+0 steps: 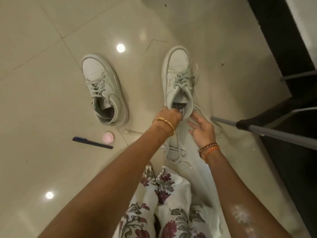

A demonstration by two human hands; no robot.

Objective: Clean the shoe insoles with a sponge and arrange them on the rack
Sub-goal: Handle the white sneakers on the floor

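Two white sneakers lie on the tiled floor. The right sneaker [177, 78] is straight ahead, its laces loose and trailing toward me. My left hand [169, 117] reaches into its heel opening, fingers curled inside on the dark patterned insole [179, 107]. My right hand [202, 129] sits just behind the heel, fingers spread and relaxed, touching the heel edge. The left sneaker [104, 90] stands apart to the left, tilted, its opening facing me. No sponge is in view.
A small pink round jar [108, 137] and a dark blue pen [92, 143] lie on the floor to the left. A grey metal rod with a black grip [262, 130] slants in from the right. Dark furniture stands at the upper right. Floral fabric covers my lap.
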